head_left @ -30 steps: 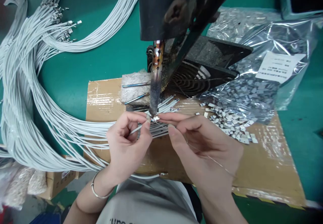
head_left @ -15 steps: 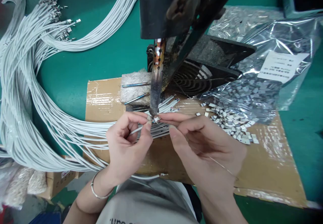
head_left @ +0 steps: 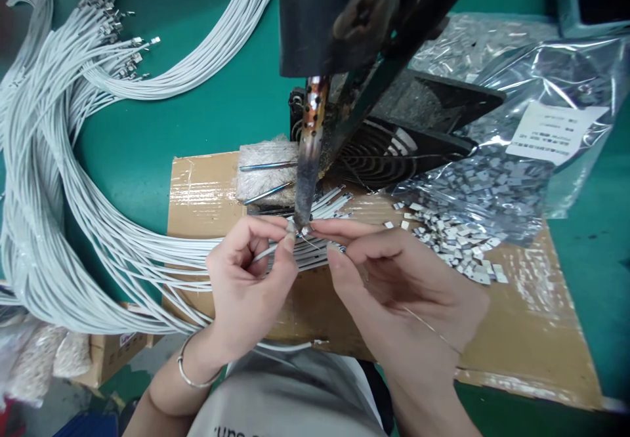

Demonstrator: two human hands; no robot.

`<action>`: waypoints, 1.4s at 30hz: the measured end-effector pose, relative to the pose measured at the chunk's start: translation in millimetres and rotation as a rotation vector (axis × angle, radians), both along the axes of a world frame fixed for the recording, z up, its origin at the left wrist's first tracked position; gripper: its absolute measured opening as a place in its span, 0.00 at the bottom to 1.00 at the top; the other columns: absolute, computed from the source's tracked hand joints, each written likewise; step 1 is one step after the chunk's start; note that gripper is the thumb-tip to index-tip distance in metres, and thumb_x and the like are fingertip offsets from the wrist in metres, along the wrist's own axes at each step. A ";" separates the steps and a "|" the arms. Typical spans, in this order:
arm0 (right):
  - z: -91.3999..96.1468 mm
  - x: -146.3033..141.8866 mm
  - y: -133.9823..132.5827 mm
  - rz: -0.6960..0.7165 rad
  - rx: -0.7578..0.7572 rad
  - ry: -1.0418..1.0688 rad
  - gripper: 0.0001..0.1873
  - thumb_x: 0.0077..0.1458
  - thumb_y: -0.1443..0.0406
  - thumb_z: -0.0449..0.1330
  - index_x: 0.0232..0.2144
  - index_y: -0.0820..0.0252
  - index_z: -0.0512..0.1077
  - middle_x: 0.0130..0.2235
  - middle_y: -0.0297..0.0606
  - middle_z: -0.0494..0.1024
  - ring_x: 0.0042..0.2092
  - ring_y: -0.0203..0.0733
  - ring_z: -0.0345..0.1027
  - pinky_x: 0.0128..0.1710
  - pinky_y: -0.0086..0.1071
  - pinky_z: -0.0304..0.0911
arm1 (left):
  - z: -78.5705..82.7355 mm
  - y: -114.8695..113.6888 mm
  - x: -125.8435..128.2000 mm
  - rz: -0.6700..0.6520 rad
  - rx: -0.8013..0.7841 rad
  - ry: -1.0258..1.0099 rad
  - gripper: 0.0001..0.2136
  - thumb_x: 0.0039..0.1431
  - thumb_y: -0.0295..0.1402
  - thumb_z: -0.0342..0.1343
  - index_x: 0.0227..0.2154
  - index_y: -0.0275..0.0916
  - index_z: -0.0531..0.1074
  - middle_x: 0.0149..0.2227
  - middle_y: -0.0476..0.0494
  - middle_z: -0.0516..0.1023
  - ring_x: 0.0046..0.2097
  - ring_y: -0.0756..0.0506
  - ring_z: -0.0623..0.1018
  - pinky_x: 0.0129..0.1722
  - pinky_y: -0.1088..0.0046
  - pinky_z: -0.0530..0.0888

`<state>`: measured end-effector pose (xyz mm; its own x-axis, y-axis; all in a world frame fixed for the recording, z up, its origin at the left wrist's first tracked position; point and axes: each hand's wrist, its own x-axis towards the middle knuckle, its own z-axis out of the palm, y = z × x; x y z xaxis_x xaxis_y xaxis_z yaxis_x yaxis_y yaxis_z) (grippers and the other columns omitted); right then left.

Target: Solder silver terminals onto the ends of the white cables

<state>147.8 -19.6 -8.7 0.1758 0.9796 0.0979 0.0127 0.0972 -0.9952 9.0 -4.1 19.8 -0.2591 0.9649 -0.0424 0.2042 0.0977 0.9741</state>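
My left hand (head_left: 251, 286) is closed in a pinch on the end of a white cable (head_left: 264, 252), right under a soldering iron (head_left: 308, 168) pointing straight down. A small metal piece (head_left: 306, 230) shows at the cable's end, close to the iron's tip; fingers partly hide it. Thin solder wire (head_left: 433, 329) runs through my right hand (head_left: 398, 286), which is closed on it between thumb and fingers. Its free length emerges near the tip. The right index fingertip is next to the metal piece; whether it touches is unclear.
Below the hands lies a cardboard sheet (head_left: 531, 332) with more white cables (head_left: 191, 247). Small metal pieces (head_left: 462, 247) are heaped at right beside a clear plastic bag (head_left: 581, 155). A black fan (head_left: 388, 155) and a wrapped block (head_left: 266, 187) stand behind the iron.
The view has shifted slightly, so the iron and bag appear a little further right. My right hand has moved marginally right and down; the left keeps its pinch under the tip.
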 end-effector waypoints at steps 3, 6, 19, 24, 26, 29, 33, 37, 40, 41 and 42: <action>1.8 -0.7 0.8 -0.005 0.005 -0.014 0.13 0.60 0.77 0.67 0.33 0.53 0.75 0.48 0.30 0.89 0.51 0.38 0.85 0.51 0.28 0.76 | 0.5 0.9 0.3 0.009 0.005 -0.005 0.06 0.55 0.22 0.67 0.28 0.38 0.78 0.33 0.47 0.85 0.23 0.56 0.62 0.20 0.81 0.60; 4.2 -1.8 1.3 -0.008 0.008 -0.012 0.13 0.60 0.77 0.67 0.33 0.53 0.75 0.48 0.30 0.89 0.50 0.39 0.85 0.51 0.30 0.76 | 0.9 1.5 0.6 0.016 0.014 -0.003 0.06 0.55 0.22 0.67 0.27 0.38 0.78 0.33 0.46 0.85 0.23 0.56 0.62 0.19 0.81 0.60; 5.9 -1.7 0.6 -0.013 -0.002 -0.015 0.14 0.59 0.77 0.68 0.33 0.52 0.75 0.47 0.32 0.89 0.49 0.42 0.85 0.50 0.35 0.77 | 2.1 2.2 0.8 0.029 0.023 0.001 0.06 0.55 0.22 0.68 0.26 0.38 0.79 0.33 0.45 0.86 0.22 0.56 0.63 0.19 0.79 0.60; 6.8 -2.8 0.2 -0.017 -0.004 -0.012 0.13 0.60 0.77 0.68 0.33 0.52 0.75 0.47 0.30 0.89 0.48 0.40 0.85 0.49 0.32 0.77 | 1.9 2.5 0.9 0.022 0.050 -0.003 0.07 0.56 0.21 0.67 0.27 0.38 0.79 0.33 0.45 0.86 0.23 0.55 0.64 0.19 0.80 0.61; 6.7 -2.4 0.6 -0.016 0.005 -0.016 0.13 0.60 0.77 0.68 0.33 0.52 0.75 0.47 0.31 0.89 0.48 0.40 0.85 0.48 0.32 0.77 | 2.1 2.5 0.7 0.024 0.048 0.003 0.07 0.56 0.22 0.67 0.27 0.38 0.79 0.33 0.45 0.86 0.22 0.55 0.63 0.19 0.80 0.60; 6.7 -1.7 1.5 -0.023 0.014 -0.027 0.13 0.60 0.76 0.68 0.32 0.53 0.75 0.47 0.34 0.90 0.48 0.44 0.86 0.47 0.35 0.79 | 2.3 2.2 0.7 0.020 0.043 0.010 0.06 0.56 0.22 0.68 0.27 0.38 0.79 0.34 0.44 0.86 0.22 0.56 0.62 0.18 0.79 0.59; 7.1 -1.5 2.2 -0.018 0.010 -0.017 0.12 0.60 0.75 0.68 0.32 0.52 0.75 0.46 0.34 0.90 0.48 0.45 0.86 0.47 0.36 0.80 | 2.3 2.0 1.1 0.027 0.034 0.020 0.06 0.56 0.23 0.68 0.27 0.38 0.79 0.34 0.44 0.86 0.21 0.55 0.63 0.17 0.79 0.59; 6.6 -1.8 1.6 -0.009 0.006 -0.004 0.13 0.60 0.76 0.67 0.32 0.52 0.75 0.47 0.32 0.89 0.49 0.42 0.86 0.50 0.35 0.78 | 2.6 2.3 1.1 0.031 0.032 0.014 0.06 0.55 0.23 0.68 0.26 0.38 0.79 0.33 0.45 0.86 0.22 0.55 0.63 0.18 0.79 0.60; 5.6 -1.9 1.1 -0.009 -0.005 -0.007 0.13 0.61 0.76 0.67 0.33 0.52 0.75 0.47 0.31 0.89 0.50 0.42 0.85 0.51 0.35 0.78 | 2.9 2.2 0.8 0.033 0.023 0.016 0.06 0.54 0.23 0.68 0.26 0.38 0.79 0.33 0.45 0.87 0.22 0.55 0.63 0.18 0.79 0.60; 5.2 -1.9 1.1 -0.011 -0.005 -0.006 0.13 0.61 0.76 0.67 0.33 0.52 0.75 0.47 0.32 0.89 0.50 0.42 0.85 0.50 0.34 0.78 | 3.0 2.2 0.8 0.032 0.023 0.015 0.06 0.54 0.23 0.68 0.26 0.38 0.79 0.34 0.45 0.87 0.22 0.55 0.63 0.18 0.80 0.60; 5.0 -1.8 1.0 -0.012 -0.003 -0.005 0.13 0.61 0.76 0.67 0.33 0.52 0.75 0.47 0.32 0.89 0.50 0.42 0.85 0.50 0.34 0.78 | 3.1 2.3 0.8 0.032 0.027 0.011 0.06 0.54 0.23 0.68 0.26 0.38 0.79 0.34 0.45 0.87 0.22 0.56 0.63 0.18 0.80 0.60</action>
